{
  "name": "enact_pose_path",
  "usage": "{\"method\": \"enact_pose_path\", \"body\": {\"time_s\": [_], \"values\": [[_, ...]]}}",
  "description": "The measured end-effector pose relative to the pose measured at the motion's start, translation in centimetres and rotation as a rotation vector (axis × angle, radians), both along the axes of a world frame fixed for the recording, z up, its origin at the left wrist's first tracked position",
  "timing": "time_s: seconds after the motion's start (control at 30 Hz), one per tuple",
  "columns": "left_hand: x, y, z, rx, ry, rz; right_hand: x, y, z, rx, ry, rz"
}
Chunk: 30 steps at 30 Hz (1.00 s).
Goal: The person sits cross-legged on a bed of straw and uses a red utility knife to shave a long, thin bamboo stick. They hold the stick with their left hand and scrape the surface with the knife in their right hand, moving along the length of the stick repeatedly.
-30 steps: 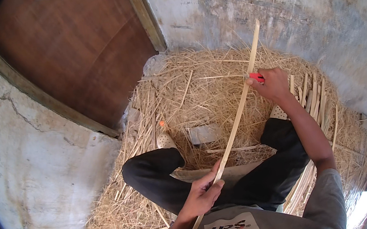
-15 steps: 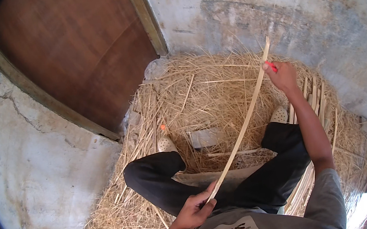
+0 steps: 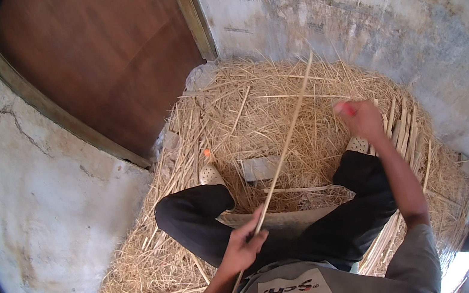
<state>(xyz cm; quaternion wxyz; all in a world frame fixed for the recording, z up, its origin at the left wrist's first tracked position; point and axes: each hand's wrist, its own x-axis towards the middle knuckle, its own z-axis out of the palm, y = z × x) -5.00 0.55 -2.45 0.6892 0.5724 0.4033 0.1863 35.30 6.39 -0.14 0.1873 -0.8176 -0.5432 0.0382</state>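
A long, thin, pale bamboo strip (image 3: 289, 135) slants from my lap up and away to the right. Near its lower part, my left hand (image 3: 242, 248) is closed around it, and the strip's tail runs back past my wrist. My right hand (image 3: 362, 120) is closed on a small red object (image 3: 349, 108), with only a bit of red showing between the fingers, so its kind is unclear. Slightly blurred, that hand is apart from the strip, to the right of it.
Straw-like shavings (image 3: 274, 86) cover the floor around my feet. A grey block (image 3: 260, 168) lies between my shoes. Split strips (image 3: 404, 124) are piled on the right and more sticks lie on the left. A brown door (image 3: 107, 62) and stained walls (image 3: 385, 21) enclose the spot.
My right hand has come off the strip's far part and moved down and slightly right. The strip's far end has swung left; my left hand has shifted slightly up with it.
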Motion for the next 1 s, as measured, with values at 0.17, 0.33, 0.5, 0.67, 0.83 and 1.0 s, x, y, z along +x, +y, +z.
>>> {"method": "enact_pose_path", "body": {"time_s": [0.17, 0.33, 0.5, 0.67, 0.83, 1.0], "values": [[4.8, 2.7, -0.5, 0.178, -0.102, 0.041, -9.8, -1.6, -0.8, 0.097, -0.07, 0.61], [6.7, 2.8, 0.8, 0.267, -0.173, 0.102, -10.2, -0.9, -1.4, 0.219, 0.038, 0.608], [6.6, 2.8, 0.8, 0.292, -0.055, 0.08, -10.3, -1.1, -1.9, 0.226, -0.076, 0.617], [6.4, 2.6, 1.4, 0.308, 0.032, 0.084, -9.3, 0.0, -0.7, 0.271, 0.02, 0.486], [6.5, 2.2, 2.1, 0.346, 0.038, 0.066, -10.5, -1.0, -1.7, 0.217, -0.138, 0.624], [6.6, 2.8, 1.5, 0.457, 0.098, 0.086, -9.4, 0.4, -1.1, 0.366, -0.134, 0.605]]}}
